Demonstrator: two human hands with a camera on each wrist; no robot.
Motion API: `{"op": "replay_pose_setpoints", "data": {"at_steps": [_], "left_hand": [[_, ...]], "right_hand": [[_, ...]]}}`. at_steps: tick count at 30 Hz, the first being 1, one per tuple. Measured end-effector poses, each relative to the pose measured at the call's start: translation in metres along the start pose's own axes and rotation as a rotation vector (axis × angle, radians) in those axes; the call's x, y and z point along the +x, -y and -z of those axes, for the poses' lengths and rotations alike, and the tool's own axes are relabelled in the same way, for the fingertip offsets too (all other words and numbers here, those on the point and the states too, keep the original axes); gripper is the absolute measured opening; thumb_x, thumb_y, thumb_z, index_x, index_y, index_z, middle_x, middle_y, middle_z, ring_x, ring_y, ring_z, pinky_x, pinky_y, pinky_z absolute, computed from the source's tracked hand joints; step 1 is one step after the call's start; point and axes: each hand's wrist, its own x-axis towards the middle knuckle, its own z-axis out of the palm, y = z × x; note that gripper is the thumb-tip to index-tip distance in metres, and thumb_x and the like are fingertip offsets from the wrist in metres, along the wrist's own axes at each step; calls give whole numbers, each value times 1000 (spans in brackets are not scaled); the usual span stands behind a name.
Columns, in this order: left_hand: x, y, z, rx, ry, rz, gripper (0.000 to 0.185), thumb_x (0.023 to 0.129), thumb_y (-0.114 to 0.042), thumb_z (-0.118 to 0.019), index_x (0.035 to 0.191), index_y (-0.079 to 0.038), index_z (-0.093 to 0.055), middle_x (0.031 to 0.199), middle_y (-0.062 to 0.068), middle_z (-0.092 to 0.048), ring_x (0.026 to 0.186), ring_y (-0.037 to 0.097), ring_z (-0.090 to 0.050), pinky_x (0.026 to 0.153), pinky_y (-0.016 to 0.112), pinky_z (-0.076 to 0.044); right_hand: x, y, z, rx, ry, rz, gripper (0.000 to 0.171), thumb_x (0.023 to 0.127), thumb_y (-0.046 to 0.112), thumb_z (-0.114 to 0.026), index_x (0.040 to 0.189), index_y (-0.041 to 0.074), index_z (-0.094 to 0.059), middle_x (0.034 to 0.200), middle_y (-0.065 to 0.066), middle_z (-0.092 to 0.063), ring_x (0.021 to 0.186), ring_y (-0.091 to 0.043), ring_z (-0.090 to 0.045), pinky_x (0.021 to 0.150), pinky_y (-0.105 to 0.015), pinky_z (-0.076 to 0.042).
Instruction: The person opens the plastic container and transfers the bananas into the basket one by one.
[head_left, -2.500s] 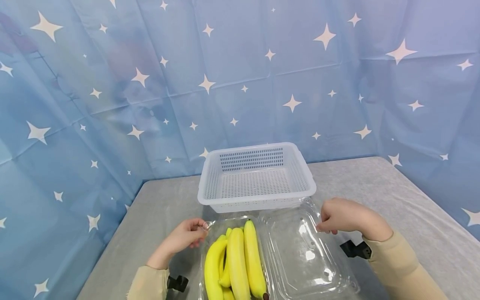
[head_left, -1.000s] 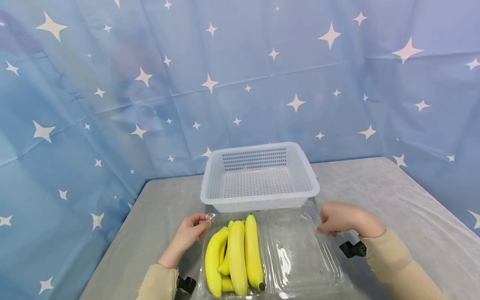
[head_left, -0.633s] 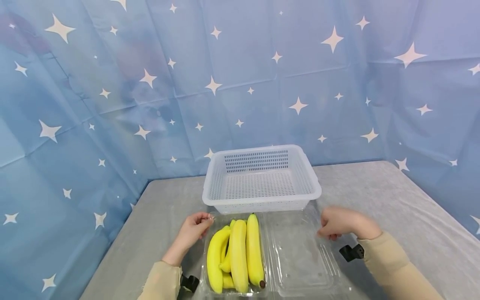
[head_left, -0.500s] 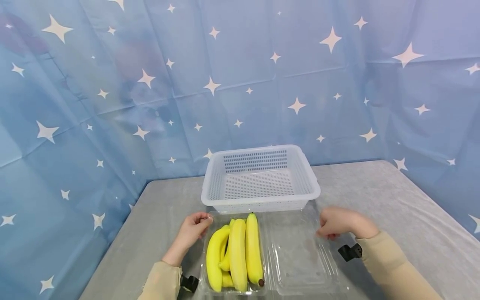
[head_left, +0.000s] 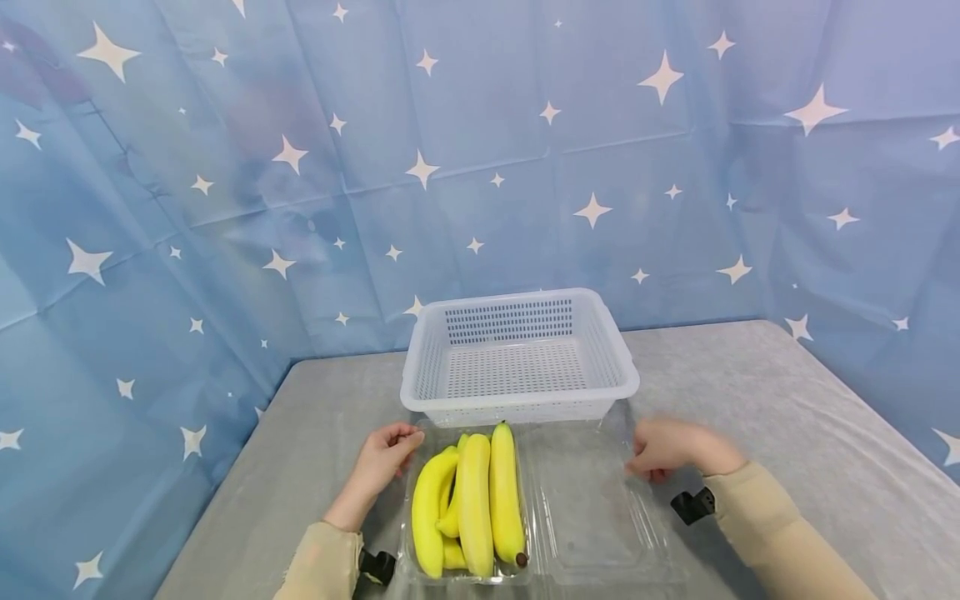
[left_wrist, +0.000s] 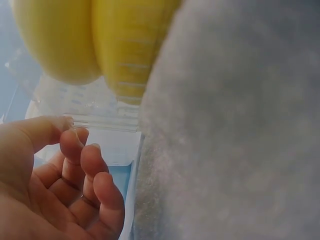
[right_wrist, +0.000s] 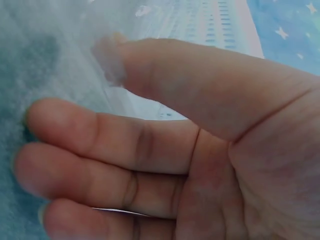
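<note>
The clear box (head_left: 592,508) lies open with yellow bananas (head_left: 472,500) inside. My left hand (head_left: 382,458) pinches its corner, my right hand (head_left: 663,448) pinches the lid.

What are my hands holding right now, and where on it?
Both hold the open clear clamshell box: left hand pinches the banana tray's far left corner, right hand pinches the lid's far right edge.

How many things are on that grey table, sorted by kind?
Bananas: 4 that show, lying in one bunch
Clear plastic clamshell box, opened flat: 1
White perforated basket: 1
Total: 6 things. The left hand pinches the box's near left corner; the right hand holds the edge of its open lid.
</note>
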Motion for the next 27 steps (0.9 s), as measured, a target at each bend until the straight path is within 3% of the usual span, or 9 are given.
{"op": "replay_pose_setpoints", "data": {"at_steps": [3,15,19,24,27], "left_hand": [[9,17,0,-35,22,13,22,94,-21,-65,100,0,-67,68,6,-54,59,17,-50,50,29,-44],[10,29,1,-325,173,93,31,96,-26,-61,103,3,-54,70,4,-54,56,13,-52,51,24,-45],[11,34,5,-416,259,98,32,98,-25,-58,111,3,-50,72,3,-52,56,12,-52,51,23,-45],[12,42,10,-517,386,52,28,100,-13,-50,121,4,-42,74,1,-50,57,10,-52,53,23,-48],[13,46,10,-533,424,13,26,100,-6,-47,123,4,-40,76,0,-51,60,10,-53,57,23,-49]], "right_hand": [[2,-1,-3,2,3,-17,30,81,14,-71,54,6,-62,47,3,-53,43,-7,-42,48,-22,-38],[7,-7,-8,2,18,-57,32,82,17,-72,53,7,-63,47,3,-54,43,-9,-44,48,-24,-37],[8,-7,-9,14,21,-68,33,82,18,-72,53,7,-62,47,2,-54,43,-9,-44,48,-24,-38],[8,-8,-8,41,19,-66,34,83,19,-73,54,5,-62,47,2,-54,44,-10,-44,49,-24,-39],[7,-9,-7,46,13,-63,34,83,21,-73,55,5,-63,48,2,-54,44,-10,-44,49,-24,-40]]}}
